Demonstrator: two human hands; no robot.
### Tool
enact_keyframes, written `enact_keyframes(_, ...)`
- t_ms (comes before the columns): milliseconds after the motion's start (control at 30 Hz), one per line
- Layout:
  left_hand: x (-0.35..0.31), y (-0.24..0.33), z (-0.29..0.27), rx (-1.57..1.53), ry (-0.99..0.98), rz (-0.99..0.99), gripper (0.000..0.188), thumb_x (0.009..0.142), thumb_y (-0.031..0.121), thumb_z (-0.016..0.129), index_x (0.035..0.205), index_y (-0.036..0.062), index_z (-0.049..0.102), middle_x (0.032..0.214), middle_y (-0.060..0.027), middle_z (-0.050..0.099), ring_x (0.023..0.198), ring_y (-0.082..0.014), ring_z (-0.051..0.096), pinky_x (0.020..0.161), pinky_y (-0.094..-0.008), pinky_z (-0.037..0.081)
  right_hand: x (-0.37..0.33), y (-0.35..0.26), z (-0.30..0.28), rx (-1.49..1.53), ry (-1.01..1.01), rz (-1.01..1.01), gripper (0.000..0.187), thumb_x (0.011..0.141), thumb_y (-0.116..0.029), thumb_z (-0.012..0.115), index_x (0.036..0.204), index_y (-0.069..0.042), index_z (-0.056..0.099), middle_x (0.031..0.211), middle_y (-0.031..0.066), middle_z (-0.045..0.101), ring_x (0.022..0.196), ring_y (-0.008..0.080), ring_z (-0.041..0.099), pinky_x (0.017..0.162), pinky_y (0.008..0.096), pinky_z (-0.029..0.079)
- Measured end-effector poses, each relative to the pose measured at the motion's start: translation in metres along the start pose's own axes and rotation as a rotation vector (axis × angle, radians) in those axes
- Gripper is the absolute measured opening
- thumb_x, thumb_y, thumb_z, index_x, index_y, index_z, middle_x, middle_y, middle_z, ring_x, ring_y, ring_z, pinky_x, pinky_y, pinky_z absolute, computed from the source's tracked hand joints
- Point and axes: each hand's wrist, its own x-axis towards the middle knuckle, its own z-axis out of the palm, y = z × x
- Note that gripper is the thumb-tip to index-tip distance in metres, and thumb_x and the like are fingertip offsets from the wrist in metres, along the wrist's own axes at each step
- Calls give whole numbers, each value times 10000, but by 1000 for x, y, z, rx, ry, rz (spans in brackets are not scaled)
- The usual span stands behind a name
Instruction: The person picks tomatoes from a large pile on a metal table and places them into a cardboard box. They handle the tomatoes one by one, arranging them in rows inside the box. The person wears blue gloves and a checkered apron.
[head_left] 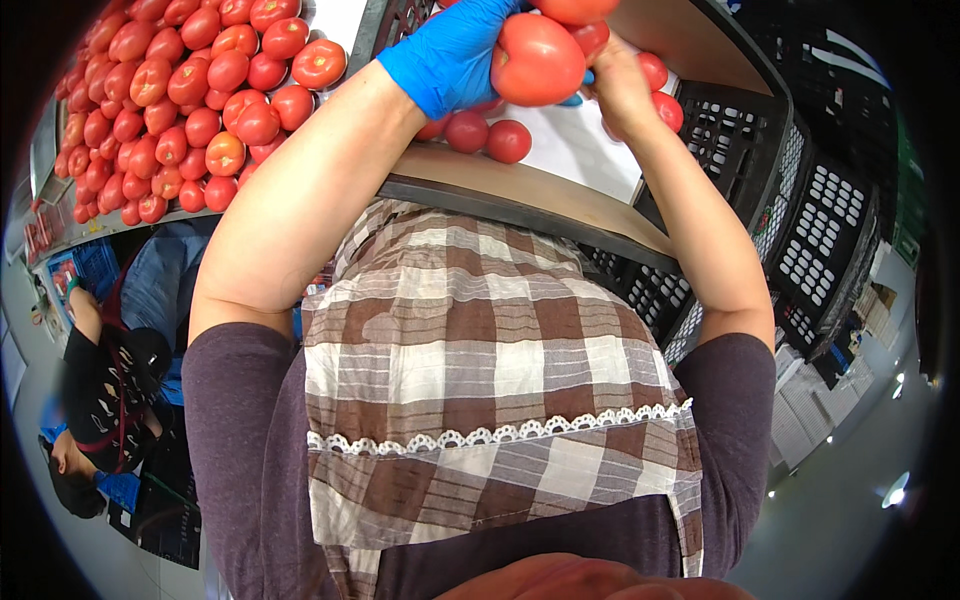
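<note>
My left hand (452,58), in a blue glove, is closed around a large red tomato (538,60) above a black crate (520,218) lined with brown cardboard. Another tomato (575,8) is just above it at the top edge, and a smaller tomato (590,38) shows between the two. My bare right hand (622,92) comes in from the right against these tomatoes. Its fingertips are partly hidden behind them, but the fingers look curled on the smaller one. Inside the crate, loose tomatoes (508,141) lie on a white sheet (585,150).
A large heap of tomatoes (170,110) covers the table at left. More black crates (820,230) stand at right. At lower left, another person (110,390) in a black top is beside a blue crate (95,268). My checked apron (490,340) is against the crate's near side.
</note>
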Motion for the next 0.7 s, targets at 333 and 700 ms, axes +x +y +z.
enact_keyframes(333,9,4,-7,-139,215,444,508,974,573,584,1088,78,588,926,-79,646,774,-171,652,661,-307,583,-23,100,-4,-1137,-665,-279,670,746,-182,771,1371,-171,528,1289,119,587,1171,393,585,936,470,526)
enact_keyframes(700,-22,12,59,9,245,300,427,1005,600,432,1006,203,587,702,-44,559,478,-198,484,381,-382,414,-19,20,-50,402,-486,342,615,908,-385,610,1388,-11,521,1268,190,633,1003,297,686,892,424,562)
